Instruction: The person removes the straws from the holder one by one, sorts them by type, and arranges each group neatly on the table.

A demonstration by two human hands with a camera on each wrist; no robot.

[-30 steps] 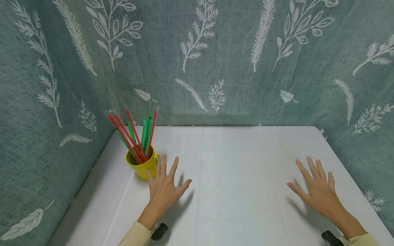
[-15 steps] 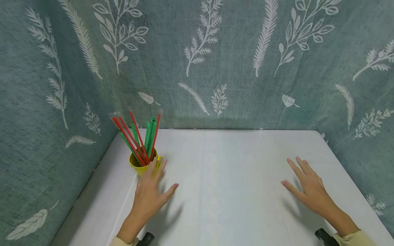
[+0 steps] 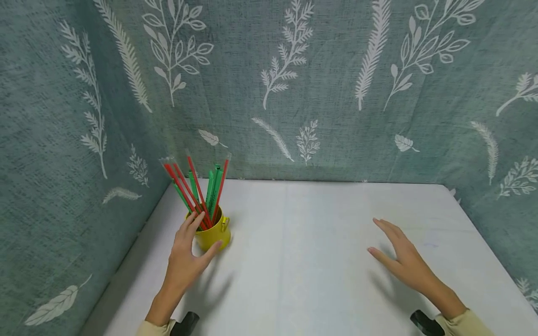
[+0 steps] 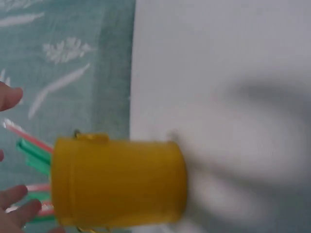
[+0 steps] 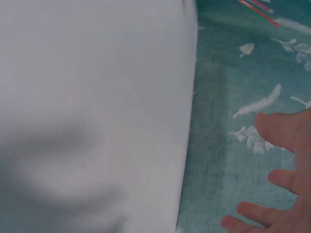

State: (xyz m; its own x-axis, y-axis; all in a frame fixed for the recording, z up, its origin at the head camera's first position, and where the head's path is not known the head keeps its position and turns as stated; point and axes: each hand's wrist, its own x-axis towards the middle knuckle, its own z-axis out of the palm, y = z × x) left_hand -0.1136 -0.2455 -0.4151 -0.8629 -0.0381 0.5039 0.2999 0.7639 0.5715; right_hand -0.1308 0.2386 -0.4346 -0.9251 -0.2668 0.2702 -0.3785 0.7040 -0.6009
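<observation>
Grey-green fabric walls [image 3: 332,93], white leaf prints [image 3: 404,143], behind and beside white table [image 3: 315,242].

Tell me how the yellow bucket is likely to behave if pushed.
The yellow bucket would probably slide under a low push, since it stands upright on the white tabletop. Pushed up high, it might tip, as long red and green sticks lean out above it. It looks smooth, so it may feel slippery.
</observation>
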